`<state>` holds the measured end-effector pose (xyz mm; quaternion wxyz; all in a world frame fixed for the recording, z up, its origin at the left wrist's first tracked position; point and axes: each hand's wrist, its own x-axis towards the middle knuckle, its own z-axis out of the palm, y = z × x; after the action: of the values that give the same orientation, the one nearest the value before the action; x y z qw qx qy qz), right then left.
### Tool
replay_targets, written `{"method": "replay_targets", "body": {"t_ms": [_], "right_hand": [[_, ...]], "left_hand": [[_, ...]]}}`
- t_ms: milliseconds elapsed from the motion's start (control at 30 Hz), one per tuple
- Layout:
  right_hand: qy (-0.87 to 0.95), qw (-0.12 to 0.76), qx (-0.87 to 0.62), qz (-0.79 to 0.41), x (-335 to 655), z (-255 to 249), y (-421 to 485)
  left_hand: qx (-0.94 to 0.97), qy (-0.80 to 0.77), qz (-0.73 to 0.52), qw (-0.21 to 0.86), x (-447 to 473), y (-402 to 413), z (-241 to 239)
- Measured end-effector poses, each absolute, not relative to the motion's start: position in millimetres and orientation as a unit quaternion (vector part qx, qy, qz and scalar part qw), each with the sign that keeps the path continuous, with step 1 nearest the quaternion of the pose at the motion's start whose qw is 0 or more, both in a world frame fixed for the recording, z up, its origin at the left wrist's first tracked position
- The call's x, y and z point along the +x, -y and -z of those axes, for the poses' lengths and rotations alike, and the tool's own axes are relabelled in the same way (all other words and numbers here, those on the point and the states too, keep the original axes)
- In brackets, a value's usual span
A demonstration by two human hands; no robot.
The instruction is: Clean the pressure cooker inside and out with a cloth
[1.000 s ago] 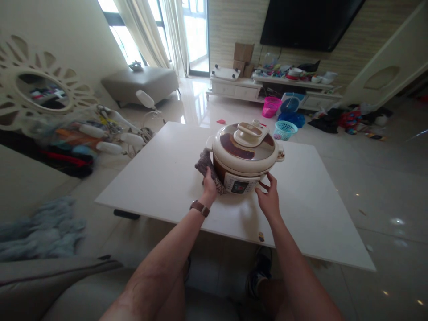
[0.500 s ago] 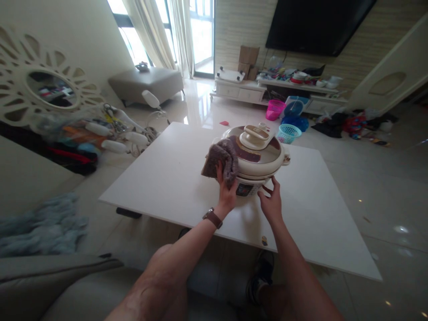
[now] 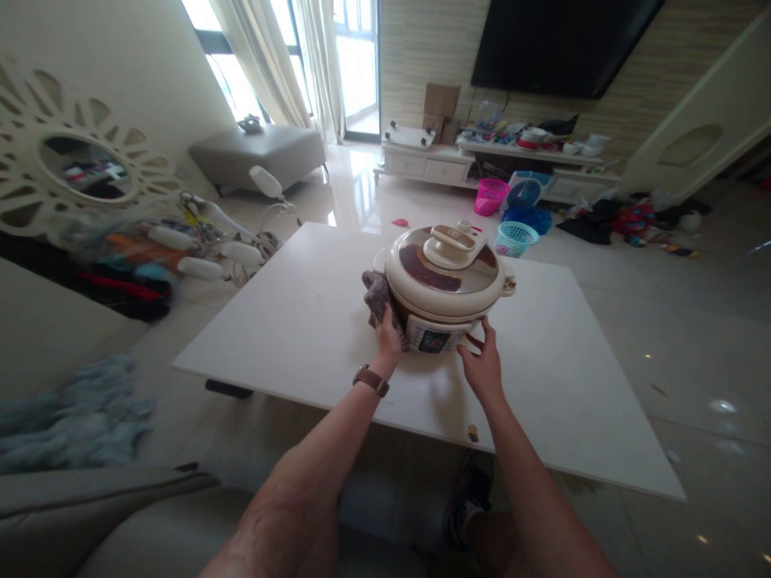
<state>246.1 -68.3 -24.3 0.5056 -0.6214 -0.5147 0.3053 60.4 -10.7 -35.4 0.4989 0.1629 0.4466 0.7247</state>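
Observation:
A cream electric pressure cooker [image 3: 442, 309] stands on the white table [image 3: 271, 321], its shiny brown lid with a tan handle [image 3: 453, 238] in place. My left hand [image 3: 387, 335], with a brown-strapped watch on the wrist, is closed on a bunched grey-brown cloth [image 3: 377, 293] and presses it to the cooker's left side. On the other side, my right hand [image 3: 483, 361] grips the cooker low at its front right, thumb near the control panel [image 3: 434, 340] and fingers against the body. Parts of the fingertips of both hands are hidden.
A small sticker [image 3: 473, 433] is at the table's near edge. Beyond the table stand a teal basket [image 3: 516, 238] and a pink basket [image 3: 490, 197]. White lamp shades [image 3: 241, 254] lie close to its left side. A grey sofa [image 3: 90, 522] is at the lower left.
My left hand has moved the cloth from the front left of the lid down onto the cooker's left side. My right hand stays at the cooker's right.

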Motion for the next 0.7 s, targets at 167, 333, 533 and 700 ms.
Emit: {"method": "replay_targets", "body": {"t_ms": [167, 333, 533, 700], "right_hand": [[0.516, 0.506, -0.62, -0.306, 245, 24, 69], [0.516, 0.507, -0.62, -0.303, 244, 24, 69], [0.521, 0.51, -0.612, -0.305, 245, 28, 68], [0.518, 0.508, -0.611, -0.316, 247, 28, 70]], "left_hand": [[0.233, -0.492, -0.717, 0.436, 85, 34, 31], [0.413, -0.505, -0.663, 0.367, 96, 62, 24], [0.646, -0.491, -0.533, 0.238, 86, 73, 24], [0.609, -0.5, -0.562, 0.253, 96, 85, 39]]}}
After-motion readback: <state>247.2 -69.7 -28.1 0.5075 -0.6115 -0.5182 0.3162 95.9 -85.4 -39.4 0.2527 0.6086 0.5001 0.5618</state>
